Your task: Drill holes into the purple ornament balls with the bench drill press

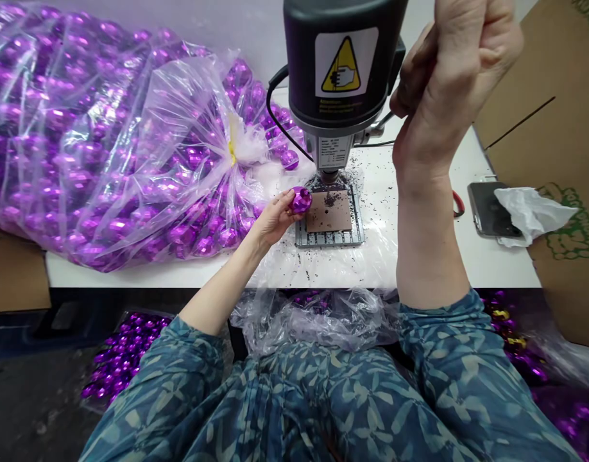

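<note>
My left hand point(275, 217) pinches a shiny purple faceted ball point(301, 200), with a dark hole visible in it, beside a brown board point(329, 219). The board lies on the slotted metal base point(330, 239) of a small black drill press point(342, 70) and has a small hole in it. Raised at the upper right, my right hand point(453, 83) is closed around the end of the press's lever point(385, 119); the grip itself is mostly hidden by the fingers. The chuck point(329, 174) stands above the board, where dark shavings are scattered.
A large clear bag point(106, 147) of purple balls, tied with yellow, fills the table's left side. A phone point(491, 208), a crumpled white tissue point(535, 212) and a cardboard box point(554, 128) are on the right. Clear plastic point(318, 321) hangs over my lap. More purple balls point(126, 353) lie below.
</note>
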### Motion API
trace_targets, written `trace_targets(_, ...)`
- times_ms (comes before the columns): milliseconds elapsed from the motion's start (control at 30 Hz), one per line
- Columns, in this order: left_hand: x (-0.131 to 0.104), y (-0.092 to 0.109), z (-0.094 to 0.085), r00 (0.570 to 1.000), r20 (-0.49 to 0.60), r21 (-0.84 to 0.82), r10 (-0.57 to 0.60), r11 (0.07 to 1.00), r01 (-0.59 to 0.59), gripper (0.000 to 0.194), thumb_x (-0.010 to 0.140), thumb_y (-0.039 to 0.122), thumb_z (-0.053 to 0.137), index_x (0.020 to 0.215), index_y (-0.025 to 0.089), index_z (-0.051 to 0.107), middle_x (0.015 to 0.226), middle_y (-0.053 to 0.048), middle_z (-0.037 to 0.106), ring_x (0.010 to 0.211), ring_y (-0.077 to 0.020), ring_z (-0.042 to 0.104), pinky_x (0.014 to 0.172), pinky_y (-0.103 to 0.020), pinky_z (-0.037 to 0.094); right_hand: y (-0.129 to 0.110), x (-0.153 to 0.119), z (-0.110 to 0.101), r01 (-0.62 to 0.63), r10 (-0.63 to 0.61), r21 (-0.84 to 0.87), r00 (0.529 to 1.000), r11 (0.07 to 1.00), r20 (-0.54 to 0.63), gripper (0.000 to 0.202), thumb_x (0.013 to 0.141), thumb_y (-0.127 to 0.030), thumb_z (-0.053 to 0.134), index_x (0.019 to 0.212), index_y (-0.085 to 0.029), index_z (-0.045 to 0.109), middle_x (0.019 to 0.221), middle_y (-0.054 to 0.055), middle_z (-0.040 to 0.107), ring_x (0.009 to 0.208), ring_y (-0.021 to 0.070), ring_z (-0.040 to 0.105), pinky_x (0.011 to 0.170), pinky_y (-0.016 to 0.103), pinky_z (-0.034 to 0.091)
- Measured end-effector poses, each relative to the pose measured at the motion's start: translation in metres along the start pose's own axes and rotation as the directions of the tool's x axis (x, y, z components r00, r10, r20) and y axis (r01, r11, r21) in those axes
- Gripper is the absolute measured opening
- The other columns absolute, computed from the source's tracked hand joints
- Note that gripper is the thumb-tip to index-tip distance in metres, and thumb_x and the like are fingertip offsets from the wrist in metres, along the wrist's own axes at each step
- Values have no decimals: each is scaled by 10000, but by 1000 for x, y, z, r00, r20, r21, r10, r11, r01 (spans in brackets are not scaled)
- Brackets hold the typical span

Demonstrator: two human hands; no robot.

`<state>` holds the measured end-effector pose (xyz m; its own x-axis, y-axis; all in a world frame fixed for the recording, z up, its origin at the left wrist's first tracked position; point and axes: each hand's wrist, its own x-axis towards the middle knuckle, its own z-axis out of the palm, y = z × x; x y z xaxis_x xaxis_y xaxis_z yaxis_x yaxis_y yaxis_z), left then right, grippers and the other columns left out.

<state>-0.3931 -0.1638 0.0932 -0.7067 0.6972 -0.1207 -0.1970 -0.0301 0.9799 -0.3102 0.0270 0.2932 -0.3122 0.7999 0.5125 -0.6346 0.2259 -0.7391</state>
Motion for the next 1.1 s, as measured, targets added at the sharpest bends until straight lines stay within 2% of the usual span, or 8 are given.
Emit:
trace_targets(200,5,-2,10,997,50,77,64,995,-68,553,962,555,716,1468,388,571,1198,-71,800,862,-207,808,854,-421,677,4,1,0,45,-45,-16,999,999,-21,412,1069,-390,238,681,-253,221,448,-97,175,371,30,109,408,269,183)
trace_targets(367,13,-6,12,993,46,120,113,986,-117,561,1011,704,568,1445,353,620,1225,-90,781,975,-248,807,847,-435,686,8,3,-2,96,-97,64,995,993,3,428,1025,-424,396,685,-262,191,450,-111,165,356,25,70,392,279,154)
trace_targets(533,20,-16,15,984,8,160,181,971,-180,651,895,634,796,1415,276,636,1397,-120,727,1233,-277,737,997,-448,653,6,3,-9,107,-115,116,991,987,67,485,920,-485,588,658,-261,246,431,-118,271,346,26,158,384,253,193)
trace_targets(633,22,-20,18,980,12,155,200,968,-200,619,881,598,825,1365,250,661,1403,-122,736,1287,-275,712,1084,-459,614,2,1,-10,60,-75,166,994,984,84,459,870,-388,684,634,-247,317,412,-120,332,332,31,223,368,247,194)
trace_targets(700,22,-21,20,978,25,176,209,962,-210,576,897,576,816,1344,243,672,1366,-117,757,1273,-262,719,1115,-463,592,-1,-1,-9,28,-42,208,997,978,66,416,905,-283,649,628,-238,341,397,-123,320,321,27,219,362,237,178)
trace_targets(833,23,-23,24,973,46,246,225,942,-230,557,904,547,815,1330,213,682,1303,-120,783,1198,-246,744,1091,-442,588,-5,-1,-4,-26,16,223,999,974,47,412,1005,-143,415,610,-232,337,372,-118,290,301,19,191,360,220,138)
trace_targets(967,26,-24,28,964,74,365,256,892,-265,521,905,489,823,1329,219,687,1278,-107,790,1141,-240,751,998,-402,610,-6,0,-4,-8,-1,221,999,975,39,434,1015,-116,353,598,-230,318,368,-110,337,298,17,238,369,212,126)
trace_targets(1100,25,-28,33,947,69,513,312,804,-302,543,852,428,878,1327,233,700,1249,-105,787,1120,-253,739,974,-405,612,-7,-1,-5,10,-19,192,999,981,43,386,1009,-116,362,639,-197,432,361,-121,332,307,16,289,373,194,114)
